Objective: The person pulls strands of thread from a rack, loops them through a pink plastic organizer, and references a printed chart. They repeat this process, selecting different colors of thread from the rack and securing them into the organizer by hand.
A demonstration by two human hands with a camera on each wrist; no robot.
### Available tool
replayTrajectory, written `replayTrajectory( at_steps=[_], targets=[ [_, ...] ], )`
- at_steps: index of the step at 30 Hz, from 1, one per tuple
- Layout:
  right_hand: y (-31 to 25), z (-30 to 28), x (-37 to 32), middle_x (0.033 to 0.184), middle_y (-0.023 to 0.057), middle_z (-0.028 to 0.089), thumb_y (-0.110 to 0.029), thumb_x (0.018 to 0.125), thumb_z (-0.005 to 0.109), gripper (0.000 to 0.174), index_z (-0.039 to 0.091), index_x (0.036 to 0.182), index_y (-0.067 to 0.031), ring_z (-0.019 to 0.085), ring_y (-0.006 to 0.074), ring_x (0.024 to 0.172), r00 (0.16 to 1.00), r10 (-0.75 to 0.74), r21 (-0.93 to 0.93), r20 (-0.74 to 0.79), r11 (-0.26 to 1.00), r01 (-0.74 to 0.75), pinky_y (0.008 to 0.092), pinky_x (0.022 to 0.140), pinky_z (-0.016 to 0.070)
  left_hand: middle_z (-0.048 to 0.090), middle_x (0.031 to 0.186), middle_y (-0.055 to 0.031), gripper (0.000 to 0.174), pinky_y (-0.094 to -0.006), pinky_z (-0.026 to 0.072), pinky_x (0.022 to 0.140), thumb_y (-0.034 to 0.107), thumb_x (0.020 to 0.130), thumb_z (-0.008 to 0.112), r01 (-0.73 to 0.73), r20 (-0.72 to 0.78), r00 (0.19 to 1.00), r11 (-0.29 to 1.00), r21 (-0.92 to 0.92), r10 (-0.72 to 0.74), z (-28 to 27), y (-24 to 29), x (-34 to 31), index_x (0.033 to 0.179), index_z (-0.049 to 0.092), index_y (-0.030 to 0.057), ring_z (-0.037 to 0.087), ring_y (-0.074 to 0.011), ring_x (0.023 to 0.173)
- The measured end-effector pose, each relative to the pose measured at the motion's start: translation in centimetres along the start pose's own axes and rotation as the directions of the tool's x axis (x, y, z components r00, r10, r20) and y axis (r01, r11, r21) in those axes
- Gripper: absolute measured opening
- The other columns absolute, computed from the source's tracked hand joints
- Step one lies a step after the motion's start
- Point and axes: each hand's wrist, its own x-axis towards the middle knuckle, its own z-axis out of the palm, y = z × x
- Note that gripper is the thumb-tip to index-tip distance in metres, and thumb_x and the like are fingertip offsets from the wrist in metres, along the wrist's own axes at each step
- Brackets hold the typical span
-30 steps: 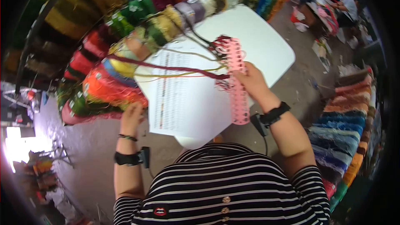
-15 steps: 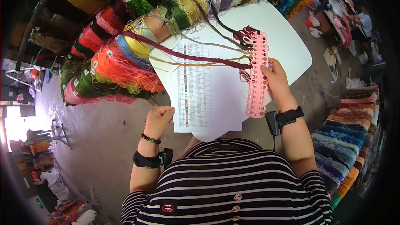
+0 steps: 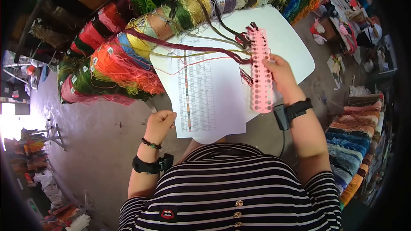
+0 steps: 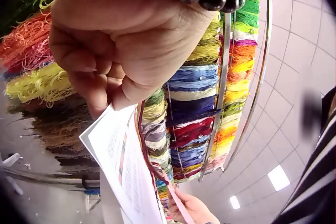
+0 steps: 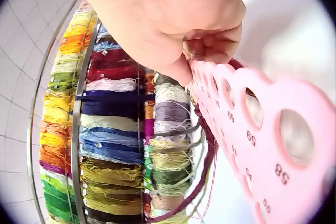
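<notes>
My right hand [image 3: 280, 75] grips a long pink thread organizer [image 3: 262, 81] by its right edge, thumb on top. Numbered round holes line its rim in the right wrist view. Dark red and green strands are looped through its upper left side and run to the rack. A thin pink thread [image 3: 201, 60] hangs slack over the printed chart [image 3: 199, 98]. My left hand [image 3: 160, 124] is curled, thumb against the fingers, right at the chart's left edge. In the left wrist view its fingertips [image 4: 107, 103] meet by the paper's corner, with no thread showing between them.
Coloured thread hanks, among them a loose orange-red bundle [image 3: 117, 66], hang on the rack at the left and back. The chart lies on a white board [image 3: 287, 38]. More hanks [image 3: 353, 137] lie at the right. Another person [image 3: 374, 32] is at the far right.
My left hand has drawn back from the loose hanks to the chart's left edge and curled. The thin pink thread has gone slack. My right hand keeps its grip on the organizer.
</notes>
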Motion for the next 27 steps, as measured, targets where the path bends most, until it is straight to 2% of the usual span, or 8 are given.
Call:
replayTrajectory(
  at_steps=[5, 8, 9, 12, 15, 19, 22, 27],
  targets=[
    [2.5, 0.2, -0.1, 0.065, -0.0006, 0.057, -0.015, 0.084, 0.067, 0.031, 0.061, 0.106, 0.0060, 0.056, 0.0081, 0.058, 0.988, -0.152, -0.373, -0.018, 0.918, 0.135, 0.0244, 0.055, 0.0456, 0.063, 0.069, -0.0011, 0.019, -0.0207, 0.0437, 0.058, 0.015, 0.090, 0.061, -0.014, 0.011, 1.000, 1.000, -0.008, 0.014, 0.1, -0.5, -0.2, 0.087, 0.067, -0.0033, 0.054, -0.0068, 0.060],
    [2.3, 0.6, -0.5, 0.063, 0.0018, 0.056, -0.016, 0.083, 0.068, 0.035, 0.060, 0.108, 0.0071, 0.055, 0.0088, 0.056, 0.977, -0.208, -0.471, -0.036, 0.866, 0.167, 0.0249, 0.054, 0.0457, 0.064, 0.074, -0.0024, 0.020, -0.0213, 0.0448, 0.060, 0.016, 0.090, 0.061, 0.009, -0.006, 1.000, 1.000, -0.009, -0.010, 0.3, 0.4, -0.9, 0.092, 0.067, -0.0032, 0.055, -0.0075, 0.063],
    [2.1, 0.9, -0.6, 0.064, 0.0060, 0.059, -0.018, 0.082, 0.068, 0.038, 0.059, 0.109, 0.0072, 0.058, 0.0140, 0.056, 0.966, -0.250, -0.541, -0.059, 0.822, 0.179, 0.0281, 0.056, 0.0476, 0.065, 0.076, -0.0028, 0.021, -0.0215, 0.0451, 0.061, 0.016, 0.090, 0.061, 0.021, -0.019, 1.000, 1.000, -0.016, -0.021, 0.5, 0.8, -1.2, 0.094, 0.066, -0.0032, 0.056, -0.0076, 0.064],
    [1.2, 1.4, -0.9, 0.068, 0.0100, 0.062, -0.020, 0.081, 0.068, 0.040, 0.059, 0.109, 0.0070, 0.061, 0.0199, 0.057, 0.939, -0.343, -0.687, -0.029, 0.689, 0.230, 0.0319, 0.059, 0.0493, 0.065, 0.081, -0.0030, 0.022, -0.0211, 0.0448, 0.063, 0.017, 0.090, 0.061, -0.179, -0.144, 0.968, 0.968, 0.177, 0.205, -0.1, 0.0, -1.3, 0.099, 0.065, -0.0029, 0.055, -0.0072, 0.066],
    [1.6, 1.2, 0.1, 0.073, 0.0135, 0.065, -0.022, 0.079, 0.069, 0.043, 0.060, 0.110, 0.0056, 0.064, 0.0251, 0.065, 0.940, -0.341, -0.679, 0.010, 0.687, 0.256, 0.0345, 0.064, 0.0505, 0.065, 0.082, -0.0029, 0.022, -0.0218, 0.0447, 0.062, 0.017, 0.090, 0.062, -0.223, -0.204, 0.944, 0.956, 0.189, 0.261, -2.3, 1.5, -1.3, 0.100, 0.065, -0.0027, 0.055, -0.0070, 0.066],
    [1.6, 1.3, 0.7, 0.077, 0.0148, 0.065, -0.023, 0.076, 0.070, 0.044, 0.061, 0.110, 0.0039, 0.064, 0.0283, 0.071, 0.923, -0.382, -0.701, 0.039, 0.648, 0.297, 0.0362, 0.067, 0.0507, 0.062, 0.076, -0.0008, 0.023, -0.0257, 0.0438, 0.055, 0.021, 0.089, 0.064, -0.151, -0.216, 0.962, 0.985, 0.083, 0.166, -3.3, 4.5, -0.7, 0.094, 0.065, -0.0012, 0.054, -0.0075, 0.062],
    [-0.1, 2.0, 1.1, 0.078, 0.0146, 0.065, -0.022, 0.076, 0.070, 0.043, 0.061, 0.109, 0.0035, 0.064, 0.0280, 0.072, 0.932, -0.357, -0.744, 0.063, 0.606, 0.282, 0.0362, 0.067, 0.0504, 0.062, 0.076, -0.0005, 0.026, -0.0246, 0.0441, 0.055, 0.029, 0.090, 0.062, -0.108, -0.099, 0.986, 0.970, 0.220, 0.132, -3.0, 2.6, 2.6, 0.092, 0.065, 0.0031, 0.056, -0.0093, 0.064],
    [-1.6, 2.7, 1.9, 0.079, 0.0141, 0.065, -0.021, 0.077, 0.069, 0.039, 0.061, 0.108, 0.0016, 0.064, 0.0273, 0.071, 0.965, -0.244, -0.747, 0.094, 0.623, 0.231, 0.0357, 0.067, 0.0501, 0.059, 0.058, -0.0107, 0.042, -0.0321, 0.0434, 0.052, 0.036, 0.086, 0.063, -0.115, -0.011, 0.991, 0.885, 0.451, 0.135, -1.3, 1.8, 4.8, 0.066, 0.058, -0.0006, 0.056, -0.0182, 0.052]
  ],
)
